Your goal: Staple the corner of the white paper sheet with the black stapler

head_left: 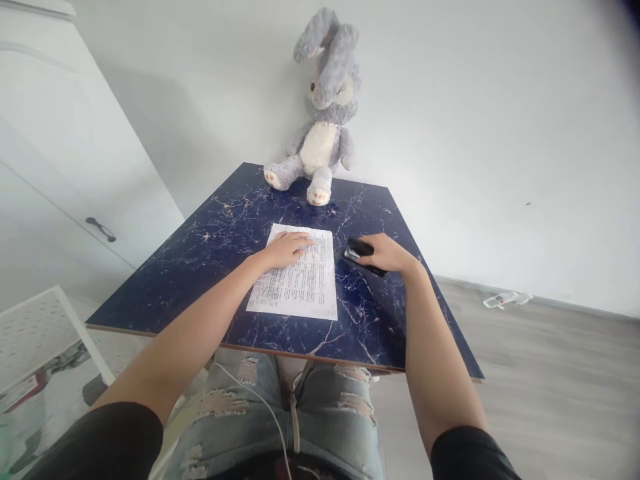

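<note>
— Where's the left hand (pixel 286 249)?
— Flat, fingers spread, on the printed white paper sheet (pixel 299 274) mid-desk.
— And the right hand (pixel 387 254)?
— Its grip is closed round a small black stapler (pixel 361 254) on the dark blue marbled desk (pixel 200 267), just beside the sheet.

white printed paper sheet (pixel 300 277) on the dark blue marbled tabletop (pixel 200 267): dense rows of small print, too small and blurred to read | red-and-white printed item (pixel 25 390) at lower left: markings illegible | no other text, brand or number readable
</note>
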`<state>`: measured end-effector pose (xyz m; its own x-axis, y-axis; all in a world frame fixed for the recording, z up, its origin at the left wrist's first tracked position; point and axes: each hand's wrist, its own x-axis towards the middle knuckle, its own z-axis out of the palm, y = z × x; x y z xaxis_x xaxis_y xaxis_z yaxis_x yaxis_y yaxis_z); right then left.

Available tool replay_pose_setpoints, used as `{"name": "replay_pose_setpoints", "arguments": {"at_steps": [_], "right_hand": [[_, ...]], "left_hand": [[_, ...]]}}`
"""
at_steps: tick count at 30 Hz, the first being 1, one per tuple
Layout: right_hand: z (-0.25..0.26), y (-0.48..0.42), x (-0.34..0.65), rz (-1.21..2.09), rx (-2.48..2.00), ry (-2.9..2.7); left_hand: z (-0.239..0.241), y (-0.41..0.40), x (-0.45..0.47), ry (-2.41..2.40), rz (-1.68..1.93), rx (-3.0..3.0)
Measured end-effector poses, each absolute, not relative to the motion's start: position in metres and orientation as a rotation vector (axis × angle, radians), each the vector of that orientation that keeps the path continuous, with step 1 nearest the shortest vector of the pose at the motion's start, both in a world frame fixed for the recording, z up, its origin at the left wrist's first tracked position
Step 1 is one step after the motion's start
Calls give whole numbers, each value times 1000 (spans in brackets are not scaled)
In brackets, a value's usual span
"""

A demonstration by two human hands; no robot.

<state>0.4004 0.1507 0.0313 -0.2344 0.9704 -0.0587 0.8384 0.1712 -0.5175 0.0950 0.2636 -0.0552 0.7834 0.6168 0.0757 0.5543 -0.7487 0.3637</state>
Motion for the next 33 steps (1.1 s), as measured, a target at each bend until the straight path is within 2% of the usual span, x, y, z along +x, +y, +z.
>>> {"name": "replay_pose_setpoints", "arguments": {"at_steps": [4, 11, 15, 21, 25, 27, 31, 33], "right_hand": [[20, 155, 344, 701, -1701, -1745], [-9, 152, 245, 495, -1816, -2091], [-12, 130, 267, 520, -1900, -2112], [-17, 56, 351, 616, -1964, -1945], [-14, 39, 397, 829, -1938, -1779], [-13, 53, 412, 721, -1899, -1701], [-29, 115, 412, 117, -1953, -1775], [-45, 147, 397, 96, -2110, -1849]], "left_hand": [[-57, 271, 98, 945, 551, 2507], [-46, 275, 88, 1225, 1282, 2149], [-48, 280, 81, 1316, 1402, 2044], [-58, 285, 86, 1279, 1388, 2040], [-58, 286, 88, 1280, 1365, 2016], [-57, 287, 86, 1298, 1379, 1990], [-54, 291, 77, 1354, 1422, 1939], [-53, 293, 72, 1389, 1448, 1898]]}}
